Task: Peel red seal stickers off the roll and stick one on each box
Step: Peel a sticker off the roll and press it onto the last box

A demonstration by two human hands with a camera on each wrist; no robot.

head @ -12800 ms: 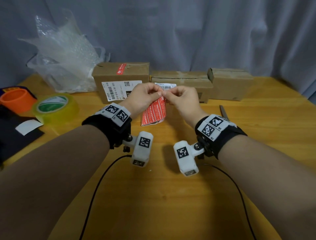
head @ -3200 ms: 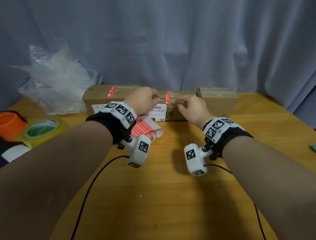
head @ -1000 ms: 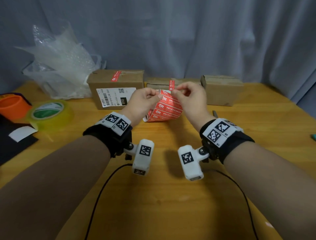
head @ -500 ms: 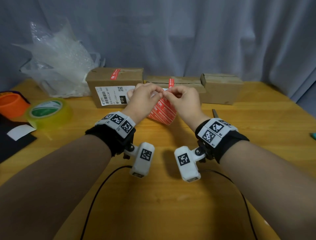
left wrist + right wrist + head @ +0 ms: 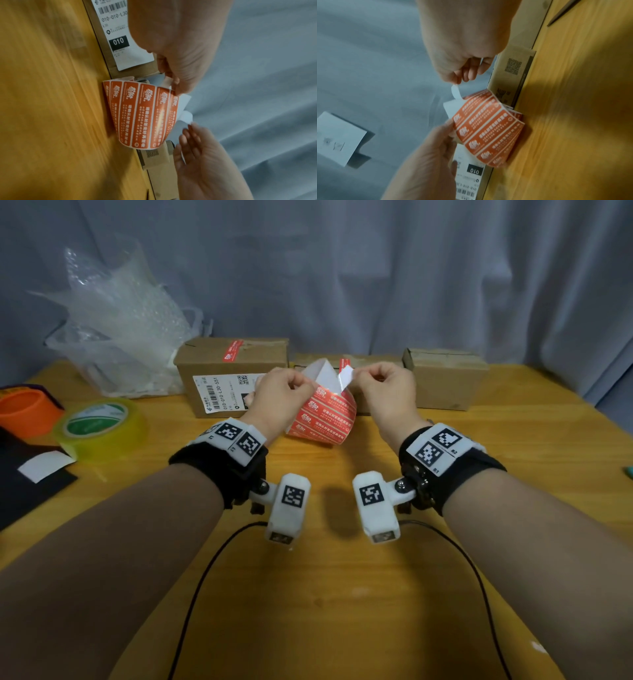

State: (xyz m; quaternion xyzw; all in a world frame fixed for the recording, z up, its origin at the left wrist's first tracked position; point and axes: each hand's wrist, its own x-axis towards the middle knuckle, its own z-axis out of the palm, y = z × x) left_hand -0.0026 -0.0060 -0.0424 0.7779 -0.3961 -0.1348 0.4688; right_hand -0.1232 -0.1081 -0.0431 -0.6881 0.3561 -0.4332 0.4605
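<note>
A curled strip of red seal stickers (image 5: 325,416) hangs above the table between my hands. My left hand (image 5: 301,385) pinches the strip's white backing at its top edge. My right hand (image 5: 356,376) pinches one sticker (image 5: 345,376), half peeled, its white underside showing; in the right wrist view this sticker (image 5: 456,92) still joins the strip (image 5: 488,128). Three cardboard boxes stand in a row behind. The left box (image 5: 233,381) and the middle box (image 5: 373,361) each carry a red seal. The right box (image 5: 445,378) has a bare top.
A bubble-wrap bag (image 5: 120,330) lies at the back left. A yellow tape roll (image 5: 99,426), an orange ring (image 5: 24,412) and a black mat with a white slip (image 5: 44,470) sit at the left. A thin metal tool (image 5: 561,13) lies by the boxes.
My hands have drawn apart and my right hand has lifted one sticker's end off the strip. Earlier, a seal went onto the middle box.
</note>
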